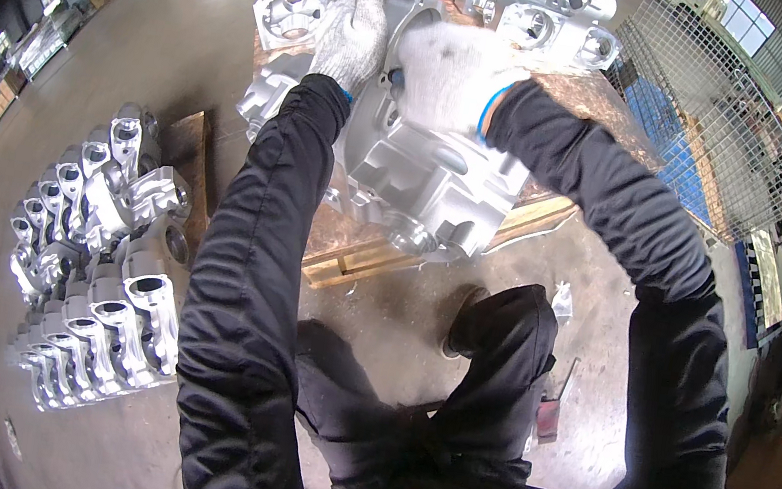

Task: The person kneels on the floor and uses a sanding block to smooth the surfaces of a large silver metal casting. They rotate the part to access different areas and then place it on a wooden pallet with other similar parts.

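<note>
Overall, a wooden pallet (357, 266) carried the big silver casting (432, 175) at its near edge, with smaller castings (530, 24) toward the back. Over the big one, the gloved hands were apart: the left hand (354, 32) lay along its upper-left rim, while the right hand (451, 76) was curled (around what, I couldn't tell) beside a small dark tip (396, 76).

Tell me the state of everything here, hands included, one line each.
Left hand: gloved, against the large casting
Right hand: gloved, curled, grip unclear
Large casting: resting on the wooden platform
Wooden platform: loaded with castings
Floor castings: grouped in rows
Wire mesh: beyond the platform, see-through
Reddish object: lying on the floor
</note>
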A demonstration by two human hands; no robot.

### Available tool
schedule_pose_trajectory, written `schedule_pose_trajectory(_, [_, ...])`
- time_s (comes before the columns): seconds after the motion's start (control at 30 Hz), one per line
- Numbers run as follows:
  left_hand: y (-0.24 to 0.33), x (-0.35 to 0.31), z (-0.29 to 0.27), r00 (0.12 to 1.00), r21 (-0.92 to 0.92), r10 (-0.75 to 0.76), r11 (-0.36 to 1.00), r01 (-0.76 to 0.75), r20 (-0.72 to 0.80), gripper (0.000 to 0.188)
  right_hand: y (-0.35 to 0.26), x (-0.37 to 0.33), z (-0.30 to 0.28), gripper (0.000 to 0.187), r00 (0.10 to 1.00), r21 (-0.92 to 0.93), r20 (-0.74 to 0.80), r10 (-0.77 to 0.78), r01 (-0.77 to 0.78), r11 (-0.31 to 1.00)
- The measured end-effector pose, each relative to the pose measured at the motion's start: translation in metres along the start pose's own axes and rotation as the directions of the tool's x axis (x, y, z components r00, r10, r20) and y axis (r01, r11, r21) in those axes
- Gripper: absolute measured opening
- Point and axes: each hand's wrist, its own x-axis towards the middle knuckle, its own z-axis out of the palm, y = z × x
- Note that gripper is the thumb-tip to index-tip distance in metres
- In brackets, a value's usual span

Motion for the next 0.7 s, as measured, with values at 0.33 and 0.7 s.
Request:
schedule_pose_trajectory(0.33, [0.017,-0.005,-0.006,0.995,0.129,0.09,0.988,-0.083,-0.052,0.051,0.102,0.046,-0.047,0.037,0.991,0.181,0.034,-0.129,0.121,0.976])
schedule_pose_trajectory(0.7, [0.038,-0.011,0.002,0.953,-0.569,-0.283,0.768,0.294,0.109,0.058,0.148,0.037,0.054,0.031,0.965,0.59,0.006,0.264,-0.216,0.778])
